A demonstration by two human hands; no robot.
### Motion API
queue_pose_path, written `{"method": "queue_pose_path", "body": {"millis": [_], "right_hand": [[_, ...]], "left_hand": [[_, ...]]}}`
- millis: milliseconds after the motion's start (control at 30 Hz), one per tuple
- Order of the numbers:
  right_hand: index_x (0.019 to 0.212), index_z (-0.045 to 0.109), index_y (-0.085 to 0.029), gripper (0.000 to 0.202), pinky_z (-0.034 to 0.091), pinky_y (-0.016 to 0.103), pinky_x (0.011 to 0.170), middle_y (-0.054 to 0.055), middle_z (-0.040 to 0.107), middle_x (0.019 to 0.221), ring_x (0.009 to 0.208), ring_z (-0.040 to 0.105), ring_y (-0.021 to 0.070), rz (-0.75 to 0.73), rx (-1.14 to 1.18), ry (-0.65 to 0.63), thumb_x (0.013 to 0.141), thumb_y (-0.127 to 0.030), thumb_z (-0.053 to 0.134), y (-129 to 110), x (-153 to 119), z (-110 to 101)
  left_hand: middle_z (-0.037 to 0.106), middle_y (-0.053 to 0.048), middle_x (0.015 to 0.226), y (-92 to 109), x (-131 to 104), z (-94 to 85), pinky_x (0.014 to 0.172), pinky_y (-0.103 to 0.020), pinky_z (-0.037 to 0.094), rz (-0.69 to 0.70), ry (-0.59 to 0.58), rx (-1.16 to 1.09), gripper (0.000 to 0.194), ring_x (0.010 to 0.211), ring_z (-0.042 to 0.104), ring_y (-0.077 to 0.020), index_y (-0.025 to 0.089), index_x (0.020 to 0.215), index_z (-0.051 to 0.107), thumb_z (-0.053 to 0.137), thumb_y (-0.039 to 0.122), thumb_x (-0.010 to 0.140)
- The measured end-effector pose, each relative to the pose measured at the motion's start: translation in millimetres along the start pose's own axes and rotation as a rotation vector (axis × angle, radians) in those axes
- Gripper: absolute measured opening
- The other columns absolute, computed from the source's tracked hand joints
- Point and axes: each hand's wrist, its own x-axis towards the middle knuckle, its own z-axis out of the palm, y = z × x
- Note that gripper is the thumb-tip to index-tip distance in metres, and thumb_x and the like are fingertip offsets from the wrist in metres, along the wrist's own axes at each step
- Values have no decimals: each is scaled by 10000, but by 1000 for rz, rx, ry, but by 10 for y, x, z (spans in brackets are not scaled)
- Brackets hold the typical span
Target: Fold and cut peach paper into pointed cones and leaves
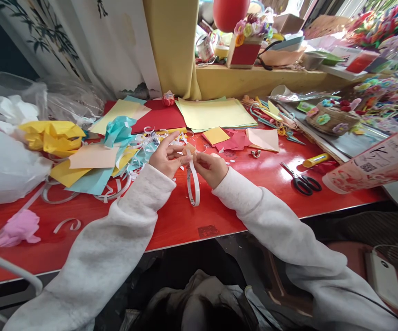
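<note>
Near the middle of the red table, my left hand [167,157] pinches a small folded peach paper piece [189,149] between thumb and fingers, its index finger stretched out. From the right, my right hand [213,169] touches the same piece with closed fingertips. A looped white paper strip [196,186] hangs down between the hands. What exactly the right fingertips grip is partly hidden. Paper scraps [143,154] lie just left of my left hand.
Black scissors [304,183] and a pink cup [371,161] are at the right. Yellow sheets [216,114] lie behind the hands. Crumpled yellow paper [55,138], a white plastic bag [8,161] and a pink paper piece [19,227] are at the left.
</note>
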Motion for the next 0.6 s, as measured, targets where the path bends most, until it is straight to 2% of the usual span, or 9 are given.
{"method": "queue_pose_path", "body": {"millis": [367,467,600], "right_hand": [[744,559,-197,241,425,223,590,2,573,625,611,542,111,16,-4,-1,739,-409,445,8,-7,-3],[758,561,-196,231,428,226,597,5,583,638,605,545,111,-5,-73,-4,749,-391,440,6,-8,-5],[769,563,-157,252,431,228,567,31,594,647,561,532,104,-58,-190,-3,780,-342,393,-19,-16,-28]], "left_hand": [[605,-21,797,18,1,11,649,-293,523,-43,27,-50,537,717,588,-142,163,1082,453,648,175,581],[601,-7,769,48,-16,21,645,-303,530,-83,31,-87,513,684,586,-131,153,1060,470,650,154,580],[583,-7,729,108,-49,55,581,-248,540,-156,72,-158,419,655,577,-114,111,982,520,646,115,582]]}}
